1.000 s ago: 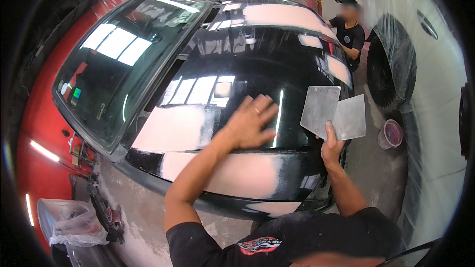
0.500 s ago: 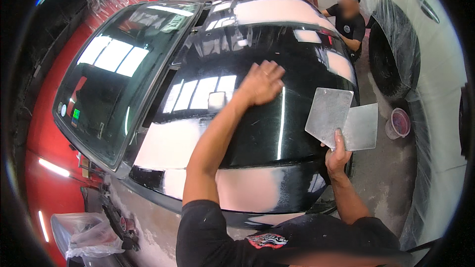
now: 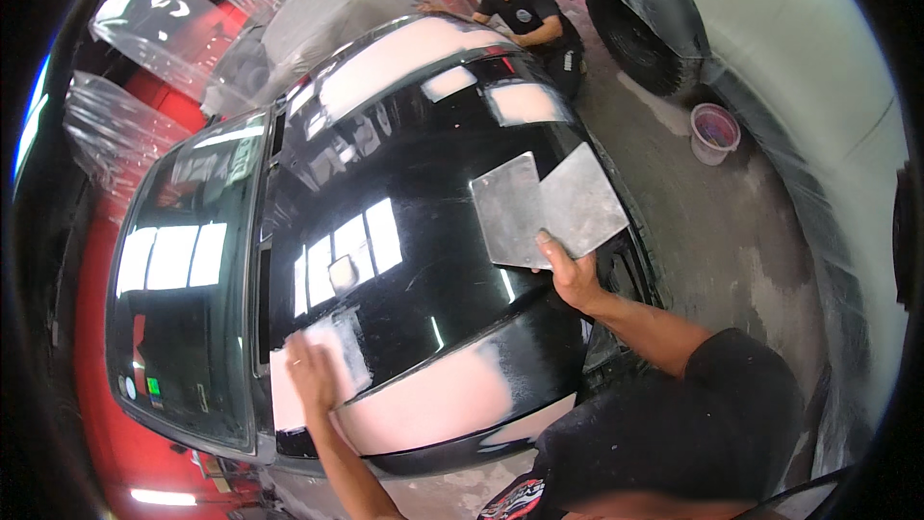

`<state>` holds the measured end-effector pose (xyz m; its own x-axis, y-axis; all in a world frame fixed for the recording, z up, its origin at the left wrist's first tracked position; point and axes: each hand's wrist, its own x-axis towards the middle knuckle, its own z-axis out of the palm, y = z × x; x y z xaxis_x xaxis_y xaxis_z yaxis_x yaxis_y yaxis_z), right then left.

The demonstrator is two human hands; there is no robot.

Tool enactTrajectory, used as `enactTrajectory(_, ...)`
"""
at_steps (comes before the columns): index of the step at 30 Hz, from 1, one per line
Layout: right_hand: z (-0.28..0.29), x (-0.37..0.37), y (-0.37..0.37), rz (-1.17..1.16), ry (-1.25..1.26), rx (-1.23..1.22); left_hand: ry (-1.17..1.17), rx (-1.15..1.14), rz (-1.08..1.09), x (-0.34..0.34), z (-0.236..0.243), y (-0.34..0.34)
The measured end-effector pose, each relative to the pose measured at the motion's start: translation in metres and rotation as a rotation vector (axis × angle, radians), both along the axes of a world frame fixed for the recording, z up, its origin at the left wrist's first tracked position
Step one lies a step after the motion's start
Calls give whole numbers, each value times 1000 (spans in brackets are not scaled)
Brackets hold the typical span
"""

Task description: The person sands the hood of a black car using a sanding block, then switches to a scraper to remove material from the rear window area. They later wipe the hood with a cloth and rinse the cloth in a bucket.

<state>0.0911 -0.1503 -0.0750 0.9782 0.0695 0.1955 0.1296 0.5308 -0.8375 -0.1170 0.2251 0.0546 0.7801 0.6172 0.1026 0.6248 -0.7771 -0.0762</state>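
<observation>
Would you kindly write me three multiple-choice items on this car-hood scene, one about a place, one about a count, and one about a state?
1. Where does the left hand rest?
A. on the pale filler patch near the hood's front edge
B. on the windshield
C. on the floor

2. How many grey flat plates does the right hand hold?
A. one
B. two
C. four

3. How are the plates carried?
A. lying flat on the floor
B. pinched at their lower corners, overlapping and fanned above the hood
C. stacked inside the pink bucket

Answers: 1 A, the palm lies on the pale patch. 2 B, two sheets show side by side. 3 B, the thumb clamps their near corners.
</observation>
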Motion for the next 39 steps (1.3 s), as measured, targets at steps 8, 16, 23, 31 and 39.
enactTrajectory(8,-3,2,-4,-116,-116,-228,-58,132,479,-22,-12,106)
enactTrajectory(16,-14,7,4,-56,-21,-57,-88,172,153,-33,-26,63)
enactTrajectory(23,-13,7,2,8,-34,4,-100,84,-115,-28,-33,-64)
enactTrajectory(31,-15,12,1,-46,-34,-70,-82,75,140,-10,-14,-2)
enactTrajectory(39,-13,14,2,-46,-34,19,-207,64,426,26,-13,63)
